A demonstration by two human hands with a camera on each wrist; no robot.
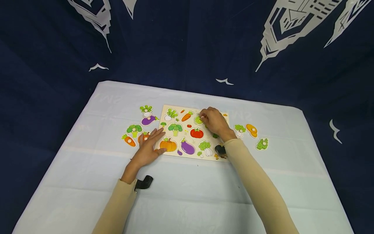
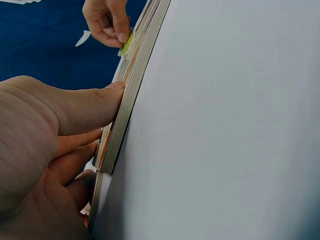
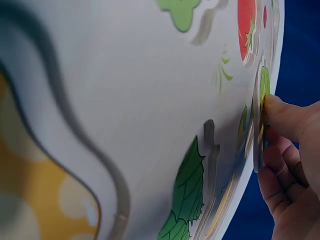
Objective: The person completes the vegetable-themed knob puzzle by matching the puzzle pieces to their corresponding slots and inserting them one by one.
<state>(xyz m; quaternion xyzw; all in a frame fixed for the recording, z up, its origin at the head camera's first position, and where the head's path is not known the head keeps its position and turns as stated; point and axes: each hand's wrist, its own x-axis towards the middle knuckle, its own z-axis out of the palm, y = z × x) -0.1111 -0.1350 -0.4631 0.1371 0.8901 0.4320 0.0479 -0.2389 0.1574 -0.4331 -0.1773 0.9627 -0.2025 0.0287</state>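
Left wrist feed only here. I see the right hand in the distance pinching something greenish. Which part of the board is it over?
Observer: In the head view, the right hand is over the far right part of the board.
Operator: What's printed by the left thumb?
Observer: An orange pumpkin picture.
Operator: Any loose pieces right of the board?
Observer: Three: a green-and-white leafy piece, a yellow-orange piece and a green piece.

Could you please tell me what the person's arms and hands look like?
The left sleeve and right sleeve are plain beige. A black device shows by the left one, a second device by the right. The left hand and right hand are bare.
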